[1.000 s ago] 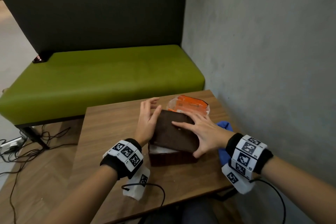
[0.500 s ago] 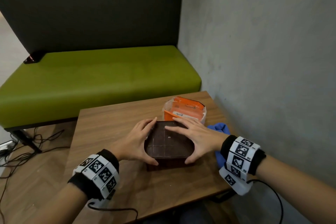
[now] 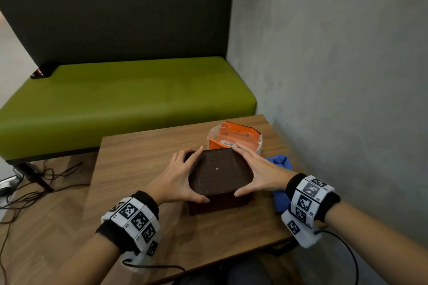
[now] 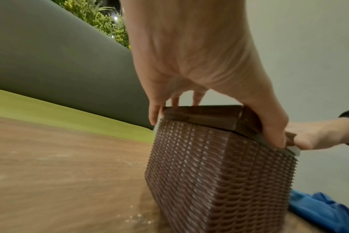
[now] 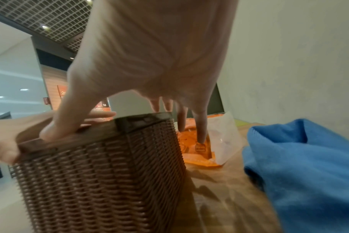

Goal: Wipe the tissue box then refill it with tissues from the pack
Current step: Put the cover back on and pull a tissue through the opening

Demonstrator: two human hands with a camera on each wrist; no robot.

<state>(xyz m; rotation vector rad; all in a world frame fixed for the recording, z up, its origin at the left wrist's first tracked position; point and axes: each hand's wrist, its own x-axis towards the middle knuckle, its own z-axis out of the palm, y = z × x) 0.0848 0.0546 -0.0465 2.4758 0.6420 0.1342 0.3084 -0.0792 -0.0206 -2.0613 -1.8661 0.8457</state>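
A brown woven tissue box [image 3: 217, 202] stands on the wooden table [image 3: 139, 152], with its dark flat lid [image 3: 218, 170] lying level on top. My left hand [image 3: 183, 178] grips the lid's left side, thumb on the near edge and fingers round the far corner. My right hand [image 3: 258, 173] grips the right side the same way. The left wrist view shows the left hand [image 4: 199, 66] over the lid [image 4: 205, 115] and the box [image 4: 209, 170]. The orange tissue pack [image 3: 236, 137] lies torn open just behind the box. Nothing of the box's inside is visible.
A crumpled blue cloth [image 3: 281, 166] lies on the table right of the box, close to a grey wall [image 3: 335, 76]. A green bench [image 3: 115, 104] stands behind the table. Cables [image 3: 34, 183] trail on the floor at the left.
The lid, tilted up over white tissue a second ago, now lies flat on the box. My left hand dropped from upright to grip its edge; the right hand slid to the right edge.
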